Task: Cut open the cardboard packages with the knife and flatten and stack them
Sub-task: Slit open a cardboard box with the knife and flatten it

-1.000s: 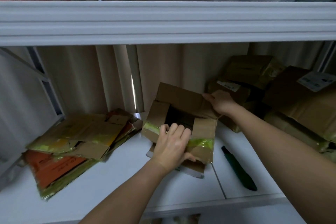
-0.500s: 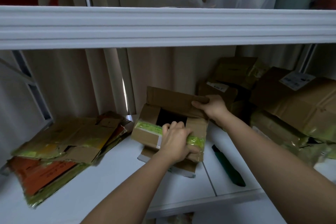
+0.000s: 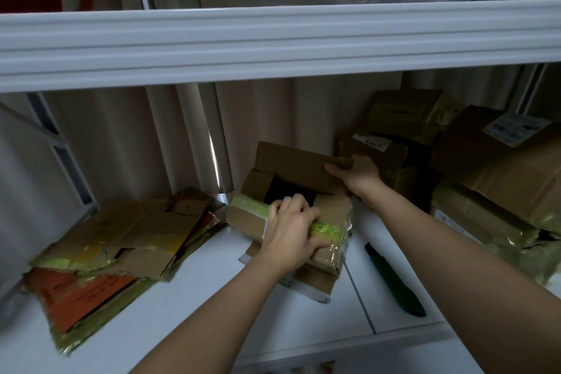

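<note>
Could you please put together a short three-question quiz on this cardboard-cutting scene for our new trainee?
1. True or false: the knife lies on the white shelf, held by neither hand.
2. Which hand grips the raised back flap of the open cardboard box? A) left hand B) right hand
3. Fill in: the stack of flattened cardboard lies to the ____ of the open box.

Key
1. True; it rests to the right of the box.
2. B; the left hand grips the front edge with the green tape.
3. Left.
</note>
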